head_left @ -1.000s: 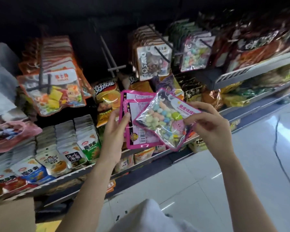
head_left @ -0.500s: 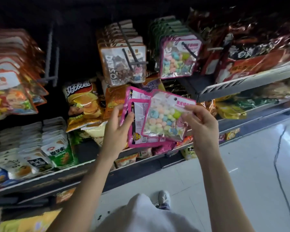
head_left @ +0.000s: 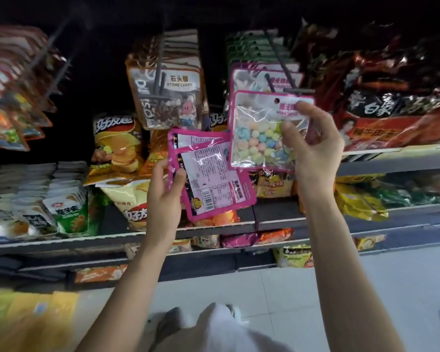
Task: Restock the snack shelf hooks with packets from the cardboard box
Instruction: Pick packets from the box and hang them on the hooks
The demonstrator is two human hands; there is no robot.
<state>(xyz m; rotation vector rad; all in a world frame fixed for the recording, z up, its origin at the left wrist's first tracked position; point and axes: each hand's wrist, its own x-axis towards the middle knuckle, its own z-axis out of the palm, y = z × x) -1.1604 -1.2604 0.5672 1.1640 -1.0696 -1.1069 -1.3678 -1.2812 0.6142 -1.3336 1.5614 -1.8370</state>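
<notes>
Right now my right hand pinches one pink-edged packet of pastel candy balls by its top corner, thumb on the clear front and fingers behind, holding it face-out at about one o'clock from the middle of my view. Its punched hole sits just below the tip of the dark peg hook, not yet threaded, as far as I can tell. Matching candy packets already hang on that hook, directly behind the one I hold, so this row is partly filled.

My left hand grips the spare pink packets, at least two, backs and barcode towards me, at about nine o'clock from the first packet and lower. Those remain to be hung.

At eleven o'clock hangs a full row of stone candy bags, and at ten o'clock a blurred row of orange packets. Crisp bags lie on the shelf below.

The cardboard box is not clearly in view, so I cannot say how much stock is left in it. I judge the job well under way, with this packet next and the spares after.
</notes>
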